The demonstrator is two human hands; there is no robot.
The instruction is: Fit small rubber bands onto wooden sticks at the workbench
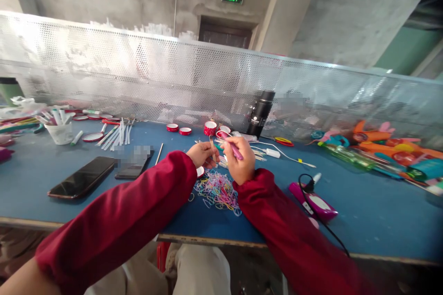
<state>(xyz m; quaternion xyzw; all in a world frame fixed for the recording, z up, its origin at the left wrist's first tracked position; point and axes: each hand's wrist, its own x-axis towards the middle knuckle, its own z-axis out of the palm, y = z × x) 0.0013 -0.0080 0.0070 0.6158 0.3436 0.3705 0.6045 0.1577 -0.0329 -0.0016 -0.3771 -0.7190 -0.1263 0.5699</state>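
My left hand (203, 153) and my right hand (238, 160) meet above the middle of the blue table (363, 212). The right hand's fingers are closed round a thin pink pen-like tool (232, 146) that points up and to the left. The left hand pinches a slim pale stick (212, 145) next to that tool's tip. Just below both hands lies a loose heap of small coloured rubber bands (218, 190). Both forearms are in dark red sleeves.
Two dark phones (83, 177) (133, 166) lie at left. A white cup of markers (60, 131), red-rimmed lids (178, 129), white sticks (116, 136), a black flask (260, 114), a magenta device with a black cord (316, 203) and colourful packaged goods (387, 150) stand around. A perforated metal screen (173, 73) backs the table.
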